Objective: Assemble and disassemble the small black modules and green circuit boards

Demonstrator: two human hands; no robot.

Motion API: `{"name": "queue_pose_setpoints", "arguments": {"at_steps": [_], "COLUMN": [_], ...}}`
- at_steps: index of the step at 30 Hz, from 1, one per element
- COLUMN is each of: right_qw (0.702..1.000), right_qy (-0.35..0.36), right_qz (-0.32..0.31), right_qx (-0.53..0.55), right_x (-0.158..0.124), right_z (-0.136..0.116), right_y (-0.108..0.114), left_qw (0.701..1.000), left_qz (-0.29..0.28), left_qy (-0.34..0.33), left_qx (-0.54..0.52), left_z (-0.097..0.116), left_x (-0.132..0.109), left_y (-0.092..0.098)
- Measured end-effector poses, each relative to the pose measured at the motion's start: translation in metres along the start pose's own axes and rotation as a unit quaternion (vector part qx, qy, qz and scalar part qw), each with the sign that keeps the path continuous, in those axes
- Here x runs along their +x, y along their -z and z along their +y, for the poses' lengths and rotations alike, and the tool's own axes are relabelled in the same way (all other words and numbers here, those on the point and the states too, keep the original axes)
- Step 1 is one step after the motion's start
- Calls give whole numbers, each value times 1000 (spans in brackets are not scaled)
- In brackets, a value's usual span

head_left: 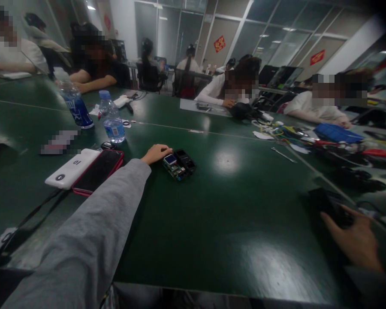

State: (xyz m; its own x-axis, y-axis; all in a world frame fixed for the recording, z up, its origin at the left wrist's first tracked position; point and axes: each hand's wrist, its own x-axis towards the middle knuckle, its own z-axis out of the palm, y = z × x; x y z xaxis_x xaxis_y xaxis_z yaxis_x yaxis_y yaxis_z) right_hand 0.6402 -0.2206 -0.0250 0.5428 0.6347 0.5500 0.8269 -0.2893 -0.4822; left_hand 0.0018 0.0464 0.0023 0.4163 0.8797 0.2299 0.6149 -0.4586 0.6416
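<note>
My left arm in a grey sleeve stretches across the green table. My left hand rests with curled fingers against the left edge of a small green circuit board, which has a little screen and a black module beside it. My right hand lies at the lower right, fingers extended toward a black device and touching its near end.
Left of my arm lie a red-cased phone and a white power bank. Two water bottles stand behind them. Cables, tools and a blue box clutter the right. Several people sit along the far side.
</note>
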Motion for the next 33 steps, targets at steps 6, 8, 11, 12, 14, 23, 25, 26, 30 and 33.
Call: {"name": "queue_pose_setpoints", "arguments": {"at_steps": [6,8,11,12,14,23,25,26,30,33], "right_qw": [991,979,942,923,889,872,869,869,871,872], "right_qy": [62,137,253,295,358,398,398,397,393,390], "right_qz": [-116,-140,-211,-239,-281,-277,-282,-283,-284,-284], "right_qx": [16,55,66,55,45,67,82,85,83,81], "right_x": [-26,-35,-52,-58,-67,-85,-84,-84,-84,-84], "right_z": [-110,-158,-232,-257,-304,-382,-377,-375,-375,-376], "right_y": [-47,-64,-91,-100,-118,-161,-159,-158,-157,-157], "left_qw": [1000,1000,1000,1000,1000,998,998,998,997,998], "left_qz": [4,3,5,5,7,33,28,25,24,25], "left_qy": [8,0,-6,-6,-9,-13,-13,-15,-27,-26], "left_qx": [8,6,7,8,8,51,55,58,62,60], "left_z": [1,0,-1,-1,-2,8,8,7,0,-3], "left_x": [0,-1,-1,-2,-3,-20,-20,-19,-15,-13], "left_y": [0,0,-1,-1,-2,-3,-3,-3,-5,-7]}}
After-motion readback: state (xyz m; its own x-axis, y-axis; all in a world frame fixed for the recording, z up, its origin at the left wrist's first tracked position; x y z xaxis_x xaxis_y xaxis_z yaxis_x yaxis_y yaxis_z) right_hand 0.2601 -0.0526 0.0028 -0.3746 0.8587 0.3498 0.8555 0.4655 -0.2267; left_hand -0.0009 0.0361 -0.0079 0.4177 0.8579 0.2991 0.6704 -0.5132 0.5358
